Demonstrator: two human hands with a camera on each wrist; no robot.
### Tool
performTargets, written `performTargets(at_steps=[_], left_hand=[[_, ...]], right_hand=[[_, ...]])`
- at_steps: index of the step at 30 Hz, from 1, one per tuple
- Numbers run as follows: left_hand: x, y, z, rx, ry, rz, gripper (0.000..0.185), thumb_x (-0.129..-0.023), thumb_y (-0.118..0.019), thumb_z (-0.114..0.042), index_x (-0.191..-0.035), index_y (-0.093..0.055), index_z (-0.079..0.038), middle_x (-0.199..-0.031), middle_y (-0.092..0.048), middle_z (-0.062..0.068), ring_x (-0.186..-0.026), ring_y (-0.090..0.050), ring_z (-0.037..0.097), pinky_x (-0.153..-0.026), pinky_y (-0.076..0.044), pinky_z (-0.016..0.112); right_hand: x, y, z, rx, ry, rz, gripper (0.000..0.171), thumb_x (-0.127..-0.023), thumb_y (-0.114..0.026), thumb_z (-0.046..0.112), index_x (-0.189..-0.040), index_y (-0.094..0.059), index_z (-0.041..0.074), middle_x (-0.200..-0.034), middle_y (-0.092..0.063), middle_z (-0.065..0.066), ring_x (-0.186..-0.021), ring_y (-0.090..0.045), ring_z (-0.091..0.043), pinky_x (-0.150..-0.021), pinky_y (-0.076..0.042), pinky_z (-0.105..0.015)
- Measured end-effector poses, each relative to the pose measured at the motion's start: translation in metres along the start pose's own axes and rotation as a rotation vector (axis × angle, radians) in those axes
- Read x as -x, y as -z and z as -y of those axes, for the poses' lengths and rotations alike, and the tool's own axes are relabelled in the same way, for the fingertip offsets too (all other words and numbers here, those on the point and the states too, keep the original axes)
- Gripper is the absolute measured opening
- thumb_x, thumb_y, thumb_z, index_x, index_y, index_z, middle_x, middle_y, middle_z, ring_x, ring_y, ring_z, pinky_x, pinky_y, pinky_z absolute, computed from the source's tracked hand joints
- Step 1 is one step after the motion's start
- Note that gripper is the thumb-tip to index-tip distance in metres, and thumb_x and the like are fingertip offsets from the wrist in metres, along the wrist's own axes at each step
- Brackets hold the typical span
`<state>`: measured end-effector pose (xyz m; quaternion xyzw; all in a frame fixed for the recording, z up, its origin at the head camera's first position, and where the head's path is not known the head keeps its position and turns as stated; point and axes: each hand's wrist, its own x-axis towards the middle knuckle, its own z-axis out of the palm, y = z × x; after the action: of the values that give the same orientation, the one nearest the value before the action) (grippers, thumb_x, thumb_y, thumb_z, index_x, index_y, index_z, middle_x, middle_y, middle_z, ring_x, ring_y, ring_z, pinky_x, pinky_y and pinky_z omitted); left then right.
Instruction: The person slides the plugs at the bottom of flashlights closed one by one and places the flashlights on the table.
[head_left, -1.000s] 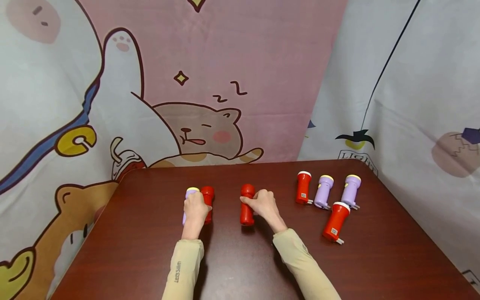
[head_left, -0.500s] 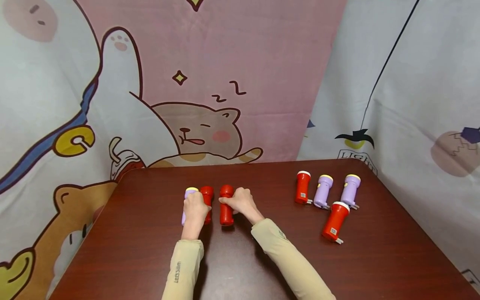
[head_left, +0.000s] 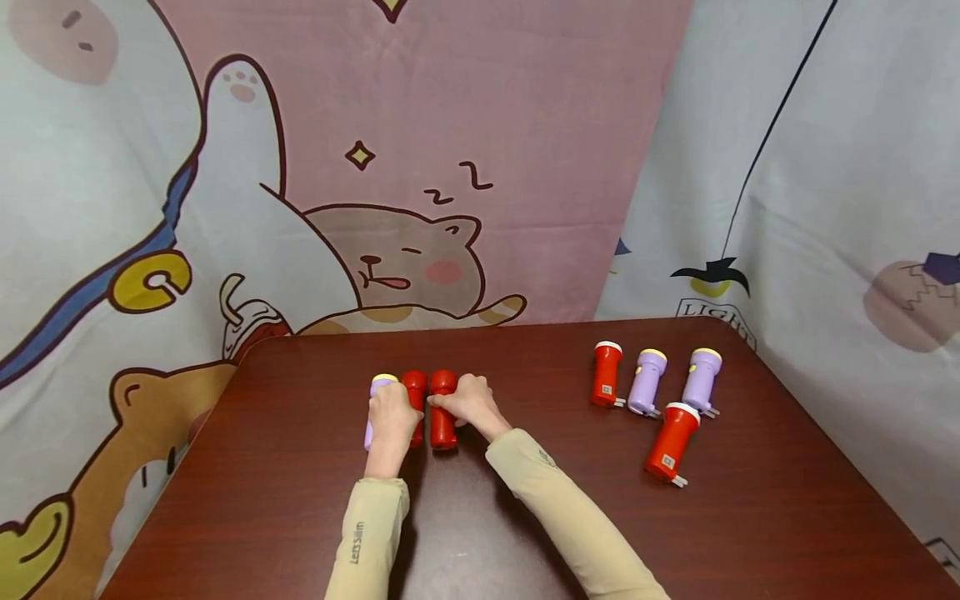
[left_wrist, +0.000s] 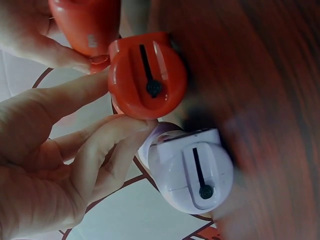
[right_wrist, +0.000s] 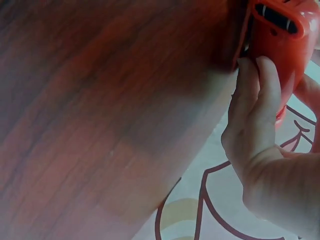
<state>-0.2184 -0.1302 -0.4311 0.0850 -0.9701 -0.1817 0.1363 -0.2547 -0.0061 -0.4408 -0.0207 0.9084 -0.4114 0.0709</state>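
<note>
Leftward across the dark wooden worktop [head_left: 525,517], the right hand [head_left: 467,403] has carried its red plastic torch [head_left: 442,410] from well apart to just beside the second red plastic torch [head_left: 414,400], which the left hand [head_left: 390,421] keeps steady next to a lilac plastic torch with a yellow rim [head_left: 378,392]; the three now lie in a tight row near the middle of the worktop. The right grip is closed round the red torch's barrel, fingers curled over its side, as the right wrist view shows at the base end [right_wrist: 280,35]. The left grip is also closed, its fingertips [left_wrist: 125,130] pinching the neighbouring red torch's base [left_wrist: 147,75] with the lilac base [left_wrist: 197,172] touching below. These torches look light, rigid and smooth-shelled, so likely a little slippery; the narrow barrel seems the surest place to hold. Four more torches, two red [head_left: 606,373] and two lilac [head_left: 647,382], lie unmoved at the right.
</note>
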Motion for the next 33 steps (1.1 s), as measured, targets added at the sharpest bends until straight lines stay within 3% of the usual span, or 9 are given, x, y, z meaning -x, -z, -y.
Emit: performTargets(at_steps=[10,21,28,33], left_hand=[[0.000,0.001,0.000,-0.006,-0.008,-0.004,0.034,-0.063,-0.085,-0.012,-0.081,-0.067,0.010,-0.083,-0.068,0.027,-0.075,-0.064,0.043,-0.071,-0.054,0.048],[0.000,0.004,0.000,-0.011,-0.011,-0.013,0.036,-0.063,-0.085,-0.013,-0.082,-0.067,0.010,-0.083,-0.068,0.027,-0.075,-0.063,0.043,-0.072,-0.053,0.048],[0.001,0.004,0.000,-0.002,-0.008,-0.014,0.034,-0.063,-0.085,-0.012,-0.082,-0.067,0.010,-0.084,-0.068,0.028,-0.075,-0.064,0.043,-0.072,-0.054,0.048],[0.001,0.003,0.000,-0.004,-0.008,-0.003,0.035,-0.063,-0.085,-0.012,-0.083,-0.067,0.010,-0.083,-0.068,0.027,-0.075,-0.063,0.042,-0.072,-0.054,0.048]], right_hand=[[-0.005,-0.008,-0.003,-0.003,-0.028,-0.003,0.040,-0.074,-0.079,0.036,-0.079,-0.063,0.000,-0.074,-0.062,-0.016,-0.042,-0.060,-0.019,-0.046,-0.054,-0.030],[-0.006,-0.012,-0.002,0.005,-0.022,-0.023,0.038,-0.074,-0.078,0.036,-0.074,-0.063,0.002,-0.070,-0.062,-0.014,-0.045,-0.060,-0.022,-0.045,-0.052,-0.028],[-0.006,-0.013,0.002,0.187,0.008,-0.052,0.043,-0.077,-0.074,0.045,-0.078,-0.065,0.003,-0.066,-0.062,-0.008,-0.051,-0.058,-0.020,-0.049,-0.049,-0.026],[-0.005,-0.012,0.001,0.207,0.035,-0.038,0.043,-0.078,-0.072,0.047,-0.071,-0.063,0.005,-0.057,-0.058,-0.006,-0.042,-0.056,-0.017,-0.045,-0.046,-0.025]])
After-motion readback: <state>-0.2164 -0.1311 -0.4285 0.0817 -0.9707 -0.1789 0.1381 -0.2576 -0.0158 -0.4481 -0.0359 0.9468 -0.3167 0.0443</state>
